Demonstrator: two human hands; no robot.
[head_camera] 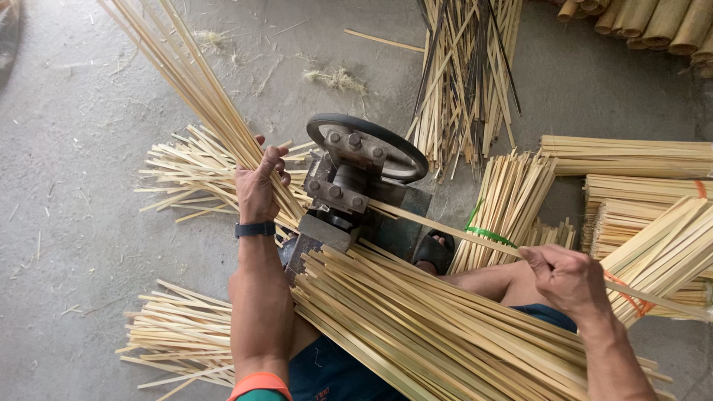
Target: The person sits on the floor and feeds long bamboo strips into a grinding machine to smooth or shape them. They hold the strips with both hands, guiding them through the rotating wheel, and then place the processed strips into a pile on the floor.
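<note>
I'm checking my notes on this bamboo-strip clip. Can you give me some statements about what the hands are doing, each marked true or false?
1. The left hand grips a bunch of bamboo strips. True.
2. The right hand is empty. False: its fingers pinch a single strip running from the machine.
3. A black wheel sits on the metal machine. True.
4. The left wrist is bare. False: it wears a dark wristband.
5. A pile of strips lies across the person's lap. True.
</note>
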